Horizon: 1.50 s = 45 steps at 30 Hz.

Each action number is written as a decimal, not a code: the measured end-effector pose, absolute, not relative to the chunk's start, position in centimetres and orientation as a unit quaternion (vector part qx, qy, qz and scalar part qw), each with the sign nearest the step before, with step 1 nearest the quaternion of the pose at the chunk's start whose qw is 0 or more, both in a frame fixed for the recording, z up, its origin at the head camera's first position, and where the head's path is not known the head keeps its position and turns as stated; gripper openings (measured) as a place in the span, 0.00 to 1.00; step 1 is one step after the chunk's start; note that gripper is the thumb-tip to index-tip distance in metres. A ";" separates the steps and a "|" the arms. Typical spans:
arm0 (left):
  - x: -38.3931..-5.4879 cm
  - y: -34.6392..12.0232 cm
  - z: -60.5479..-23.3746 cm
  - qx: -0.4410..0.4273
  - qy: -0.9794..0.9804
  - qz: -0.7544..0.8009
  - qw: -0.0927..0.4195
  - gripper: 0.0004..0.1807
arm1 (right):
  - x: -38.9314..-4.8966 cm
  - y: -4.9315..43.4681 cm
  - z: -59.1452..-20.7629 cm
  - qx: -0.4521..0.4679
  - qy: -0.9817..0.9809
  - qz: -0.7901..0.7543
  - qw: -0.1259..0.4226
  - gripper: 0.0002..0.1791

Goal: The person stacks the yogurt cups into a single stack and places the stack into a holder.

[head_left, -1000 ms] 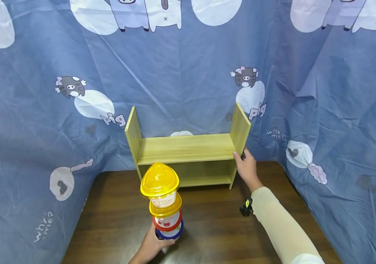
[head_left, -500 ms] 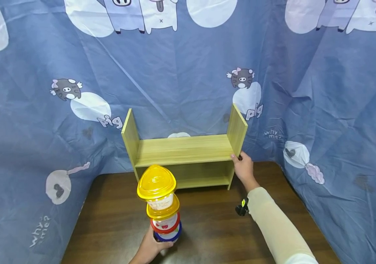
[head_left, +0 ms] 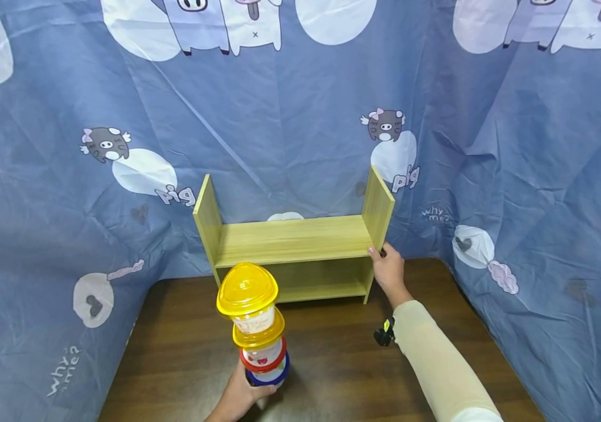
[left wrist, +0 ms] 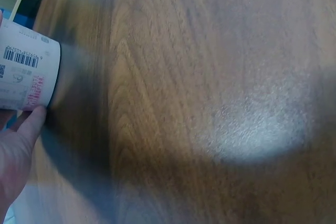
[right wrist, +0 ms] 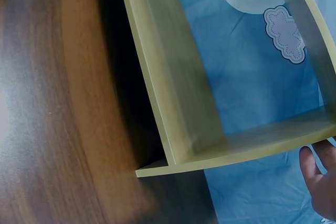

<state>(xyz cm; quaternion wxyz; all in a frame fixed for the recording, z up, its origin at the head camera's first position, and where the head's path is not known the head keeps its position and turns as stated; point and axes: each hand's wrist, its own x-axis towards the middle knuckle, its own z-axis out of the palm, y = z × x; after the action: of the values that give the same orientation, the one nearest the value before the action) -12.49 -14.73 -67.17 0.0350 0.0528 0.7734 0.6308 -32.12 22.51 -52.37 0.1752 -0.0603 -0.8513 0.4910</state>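
Note:
Near the table's front, my left hand [head_left: 238,390] grips the bottom of a leaning stack of lidded plastic tubs. On top is a tub with a yellow rounded-triangle lid [head_left: 247,287]; under it come another yellow lid [head_left: 259,337], a red lid [head_left: 268,364] and a blue-rimmed tub [head_left: 271,375] lowest. The left wrist view shows a white tub wall [left wrist: 26,66] with a barcode, my thumb at its edge. My right hand [head_left: 389,272] holds the right side panel of a light wooden shelf [head_left: 295,240], thumb on the front edge, other fingers partly hidden behind it.
The shelf has two boards between upright sides and stands at the back of the dark wooden table [head_left: 332,357]. Blue printed curtain [head_left: 279,117] hangs behind and along both sides. A small black device [head_left: 383,334] sits by the right wrist.
The head view has shifted slightly, so shelf and tubs appear a little further left. Both hands keep their holds.

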 end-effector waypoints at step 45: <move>-14.2 -15.0 -66.0 0.048 0.786 0.616 0.003 0.49 | -31.9 22.5 -52.2 -0.073 -0.846 0.503 0.160 0.20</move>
<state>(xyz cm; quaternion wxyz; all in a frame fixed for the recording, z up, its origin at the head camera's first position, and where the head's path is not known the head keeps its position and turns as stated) -14.24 -14.96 -66.05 0.0027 0.0479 0.7862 0.6160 -31.85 22.55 -52.21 0.1604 -0.0727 -0.8461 0.5032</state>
